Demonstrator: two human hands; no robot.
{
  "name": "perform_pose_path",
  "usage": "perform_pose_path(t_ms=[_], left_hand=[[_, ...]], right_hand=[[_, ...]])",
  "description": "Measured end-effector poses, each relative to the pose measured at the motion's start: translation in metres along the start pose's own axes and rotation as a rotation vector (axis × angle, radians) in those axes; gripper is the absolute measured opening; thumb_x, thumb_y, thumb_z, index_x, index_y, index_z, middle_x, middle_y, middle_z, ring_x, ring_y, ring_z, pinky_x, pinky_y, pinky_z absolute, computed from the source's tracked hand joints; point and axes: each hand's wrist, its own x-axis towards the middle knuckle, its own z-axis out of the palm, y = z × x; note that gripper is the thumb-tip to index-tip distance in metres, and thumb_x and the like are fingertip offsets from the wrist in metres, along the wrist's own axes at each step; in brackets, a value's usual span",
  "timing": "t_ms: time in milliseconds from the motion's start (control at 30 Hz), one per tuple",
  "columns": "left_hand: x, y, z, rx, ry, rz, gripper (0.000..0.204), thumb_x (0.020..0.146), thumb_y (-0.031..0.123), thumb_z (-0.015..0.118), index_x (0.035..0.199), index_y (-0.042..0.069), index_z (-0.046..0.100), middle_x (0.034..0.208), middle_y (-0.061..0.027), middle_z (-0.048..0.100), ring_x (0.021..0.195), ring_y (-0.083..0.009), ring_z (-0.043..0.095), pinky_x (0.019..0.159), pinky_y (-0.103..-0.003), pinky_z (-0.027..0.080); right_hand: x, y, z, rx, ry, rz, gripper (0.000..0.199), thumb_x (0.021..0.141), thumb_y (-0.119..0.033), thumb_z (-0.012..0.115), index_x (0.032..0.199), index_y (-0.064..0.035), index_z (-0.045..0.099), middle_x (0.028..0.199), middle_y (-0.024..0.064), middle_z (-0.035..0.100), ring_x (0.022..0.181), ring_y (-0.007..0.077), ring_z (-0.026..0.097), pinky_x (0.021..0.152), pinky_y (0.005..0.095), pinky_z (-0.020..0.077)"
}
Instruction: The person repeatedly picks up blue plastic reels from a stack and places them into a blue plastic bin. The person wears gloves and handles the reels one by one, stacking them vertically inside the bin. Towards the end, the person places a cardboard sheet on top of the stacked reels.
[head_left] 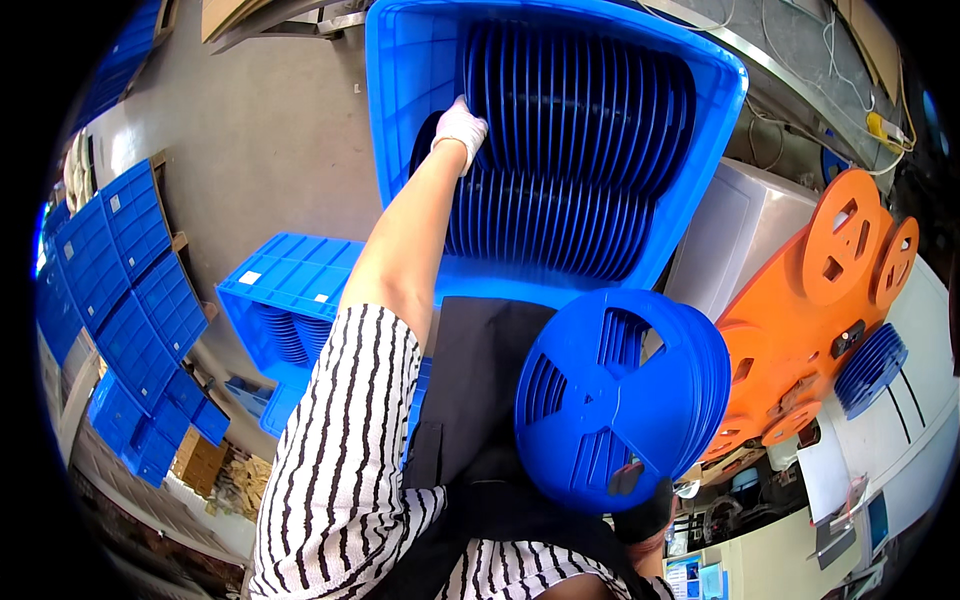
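Observation:
My left hand (461, 135), in a white glove, reaches into a large blue plastic bin (556, 10). Its fingers curl at the left end of the rows, closed on the edge of a blue plastic reel disc (424, 142); the fingertips are partly hidden. Two rows of similar discs (580, 110) stand on edge inside the bin, packed side by side. Against my front, on the right, rests a stack of blue reel discs (590, 400) with cut-out windows. My right hand (645, 510), in a dark glove, grips that stack from below, one fingertip showing over the lower rim.
A smaller blue bin (290, 270) with more discs stands at the left. Stacked blue crates (130, 290) lie further left on the grey floor (290, 130). An orange machine (770, 330) with round plates is close on my right. A metal-edged bench (790, 80) carries loose cables.

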Motion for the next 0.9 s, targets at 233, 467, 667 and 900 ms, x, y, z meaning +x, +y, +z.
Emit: perform_pose_path(t_ms=[233,467,667,900], left_hand=[[-0.087,-0.031,-0.065,-0.427,0.071,0.298,0.045,0.083,0.013,0.057,0.127,0.003,0.054,0.113,-0.0193,0.066,0.097,-0.0316,0.065,0.089,-0.037,0.049],[-0.257,-0.054,-0.209,-0.818,-0.052,0.075,0.044,0.087,0.010,0.066,0.129,0.004,0.053,0.109,-0.0066,0.066,0.093,-0.0181,0.065,0.077,-0.031,0.054],[-0.317,-0.120,-0.247,-1.197,-0.105,0.103,0.044,0.076,-0.001,0.072,0.117,0.007,0.060,0.103,-0.0040,0.068,0.092,-0.0172,0.067,0.075,-0.026,0.055],[-0.358,-0.107,-0.234,-1.428,-0.231,0.113,0.043,0.077,0.008,0.074,0.118,0.006,0.061,0.109,-0.0057,0.068,0.101,-0.0196,0.066,0.085,-0.033,0.055]], right_hand=[[0.002,-0.001,0.059,-0.649,-0.041,-0.165,0.036,0.099,-0.040,0.043,0.101,-0.0064,0.057,0.093,0.0094,0.057,0.092,0.0254,0.052,0.085,0.0394,0.0412],[-0.008,0.012,0.086,-0.269,-0.019,-0.244,0.044,0.099,-0.042,0.040,0.088,-0.0022,0.054,0.077,0.0106,0.054,0.073,0.0242,0.053,0.067,0.0367,0.0444],[-0.022,0.014,0.088,-0.273,-0.125,-0.305,0.043,0.099,-0.045,0.044,0.089,-0.0035,0.054,0.076,0.0086,0.052,0.075,0.0234,0.052,0.069,0.0354,0.0426],[-0.037,0.019,0.094,-0.238,-0.146,-0.321,0.043,0.099,-0.044,0.045,0.088,-0.0038,0.054,0.075,0.0094,0.052,0.075,0.0238,0.052,0.068,0.0360,0.0427]])
